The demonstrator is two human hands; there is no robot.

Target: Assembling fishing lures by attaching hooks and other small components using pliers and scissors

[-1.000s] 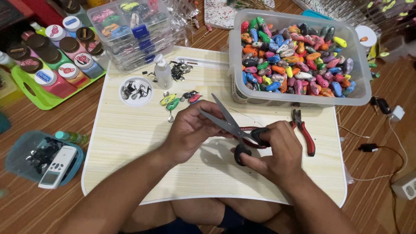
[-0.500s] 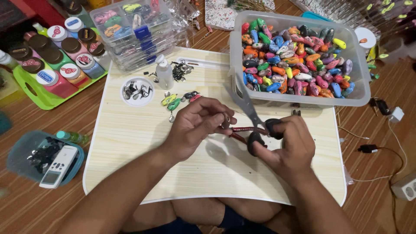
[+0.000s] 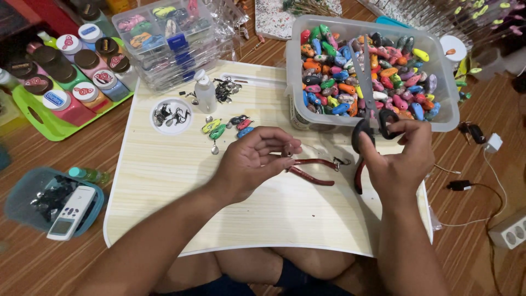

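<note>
My right hand grips black-handled scissors by the loops, blades pointing up over the clear bin of coloured fish-shaped lures. My left hand pinches a small dark piece between thumb and fingers above the pale wooden lap table. Red-handled pliers lie on the table between my hands. A second red-handled tool shows under my right hand.
A few painted lures, a small white dish of metal hooks and a little bottle sit at the table's back. Clear compartment boxes, a green tray of jars, a blue tub with a remote, cables and a power strip surround it.
My right hand has swung the scissors from lying across the table to upright and moved right, toward the bin. My left hand has stayed near the centre, fingers pinched.
</note>
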